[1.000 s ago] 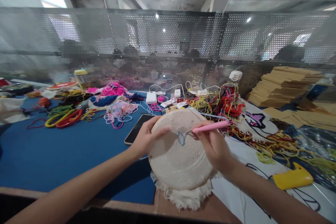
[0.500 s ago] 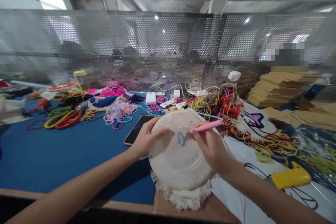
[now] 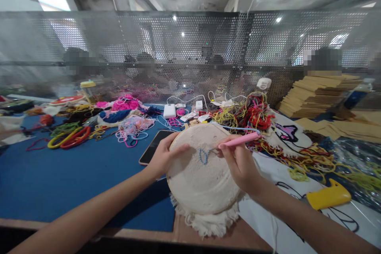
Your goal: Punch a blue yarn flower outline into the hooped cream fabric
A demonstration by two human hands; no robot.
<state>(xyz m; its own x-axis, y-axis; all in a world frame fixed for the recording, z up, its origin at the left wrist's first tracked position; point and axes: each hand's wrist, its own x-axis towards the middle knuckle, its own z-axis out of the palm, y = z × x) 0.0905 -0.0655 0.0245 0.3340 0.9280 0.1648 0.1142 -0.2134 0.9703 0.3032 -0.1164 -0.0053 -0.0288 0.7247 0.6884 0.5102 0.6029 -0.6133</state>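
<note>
My left hand (image 3: 165,154) grips the left rim of a round embroidery hoop (image 3: 202,190), its thumb lying on the cream cloth. Frayed cloth edges hang below the hoop. Near the middle of the cloth is a small leaf-shaped outline of blue stitches (image 3: 203,156). Closed around a pink punch needle (image 3: 241,139), my right hand (image 3: 239,162) is over the hoop's right side. The needle's metal tip points left, close to the stitches; whether it touches the cloth I cannot tell. Light blue yarn (image 3: 238,128) runs to the back end of the handle.
A phone (image 3: 151,149) lies left of the hoop on the blue table mat (image 3: 89,178). Tangled yarn (image 3: 256,111) is heaped behind and to the right. At right are a yellow-handled tool (image 3: 329,195), white paper and stacked brown envelopes (image 3: 315,95). A perforated metal screen (image 3: 190,47) stands behind.
The punch needle in my right hand has pulled back a little to the right, showing more of its metal tip. My left hand still holds the hoop. The view has shifted slightly.
</note>
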